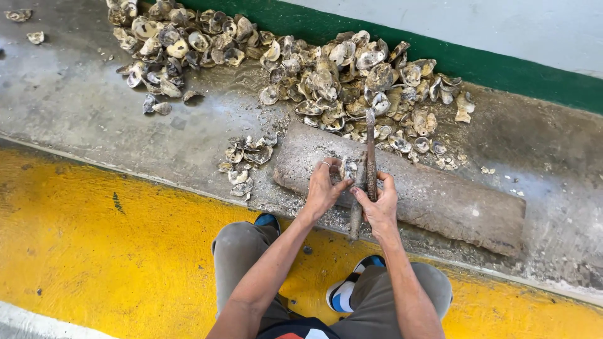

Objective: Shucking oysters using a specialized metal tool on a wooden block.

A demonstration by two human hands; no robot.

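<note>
Rusty metal rod [370, 154] gripped in closed right hand [380, 207], held upright over wooden plank [440, 198]. Oyster [349, 168] pinched in closed left hand [323, 188], just left of rod, resting on plank. Shell heap [352, 81] beyond; small pile [245, 160] left of plank.

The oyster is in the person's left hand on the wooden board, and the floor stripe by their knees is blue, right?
Not quite. The head view shows the stripe is yellow, not blue. The left hand does hold the oyster on the wooden board.
</note>
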